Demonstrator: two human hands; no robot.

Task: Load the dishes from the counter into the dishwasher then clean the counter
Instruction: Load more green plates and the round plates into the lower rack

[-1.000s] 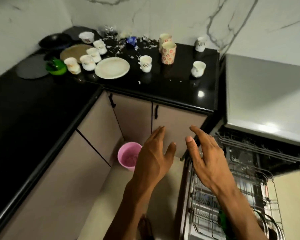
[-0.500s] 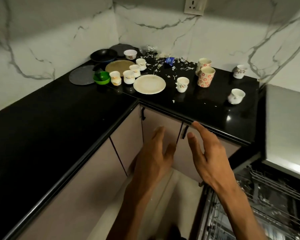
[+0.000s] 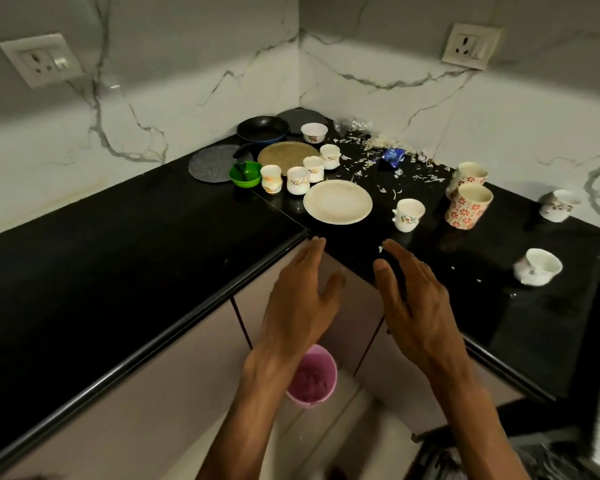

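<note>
black counter (image 3: 118, 258) below empty spread left hand (image 3: 300, 306), right hand (image 3: 418, 308); dishwasher rack (image 3: 534, 459) cut off

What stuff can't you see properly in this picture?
- Dishwasher rack, head view: cut off by the bottom edge, blurred and partly behind the right hand's arm.
- Pink bucket: its near side sits behind the left hand's wrist; the contents are too dim to name.
- White cup at the right: blurred, so its handle is unclear.
- Blue wrapper: print too small to read.
</note>
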